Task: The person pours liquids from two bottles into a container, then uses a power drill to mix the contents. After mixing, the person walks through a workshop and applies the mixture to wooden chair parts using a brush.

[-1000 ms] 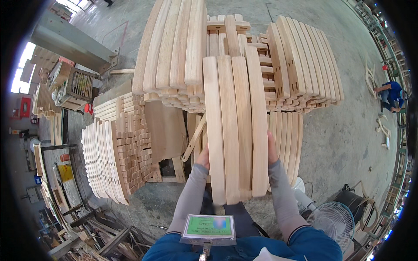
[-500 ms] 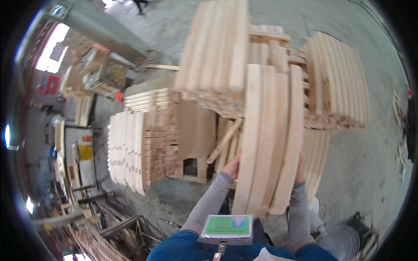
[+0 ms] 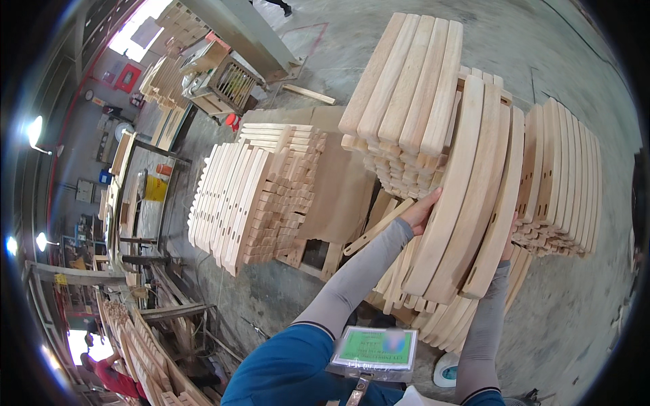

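Between my two hands is a bundle of several pale, slightly curved wooden slats point(image 3: 474, 196), standing side by side. My left hand point(image 3: 423, 211) presses on the bundle's left side, its thumb up along the outer slat. On the right side my right hand point(image 3: 509, 242) grips the outermost slat, which has a slot near its lower end and stands a little apart; most of those fingers are hidden. Just left of the bundle rises a tall stack of straighter wooden pieces point(image 3: 406, 88). Below my left hand, a loose slotted slat point(image 3: 378, 227) lies slanted.
More slats are stacked at the right point(image 3: 565, 176), and lower ones point(image 3: 450, 321) lie beneath the bundle. Slotted pieces form a pile point(image 3: 233, 196) at the left, beside a brown cardboard sheet point(image 3: 335, 196). A pillar point(image 3: 254, 37) stands behind. A person in red point(image 3: 122, 379) is at far lower left.
The view has swung, so the stacks now sit farther right and lower. My hands still hold the slat bundle, whose lower end is now farther from my body.
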Tool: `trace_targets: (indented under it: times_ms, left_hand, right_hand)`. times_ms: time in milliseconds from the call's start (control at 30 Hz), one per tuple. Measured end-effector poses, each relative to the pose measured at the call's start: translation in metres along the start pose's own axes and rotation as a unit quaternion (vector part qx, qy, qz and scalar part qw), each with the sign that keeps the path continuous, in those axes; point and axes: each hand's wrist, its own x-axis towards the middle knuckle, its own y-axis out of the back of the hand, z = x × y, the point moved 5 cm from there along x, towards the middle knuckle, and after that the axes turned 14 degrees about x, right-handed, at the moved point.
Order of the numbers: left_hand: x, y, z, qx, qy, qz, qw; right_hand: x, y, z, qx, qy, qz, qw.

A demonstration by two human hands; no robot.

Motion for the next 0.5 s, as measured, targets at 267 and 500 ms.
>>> trace_targets:
  times_ms: [267, 500]
  left_hand:
    - [-0.039, -0.013, -0.038, -0.029, 0.010, 0.036, 0.999]
    - [-0.103, -0.006, -0.096, -0.066, 0.016, -0.004, 0.998]
  right_hand:
    - [-0.043, 0.037, 0.009, -0.084, -0.004, 0.019, 0.996]
    - [-0.139, 0.083, 0.033, -0.042, -0.108, 0.082, 0.990]
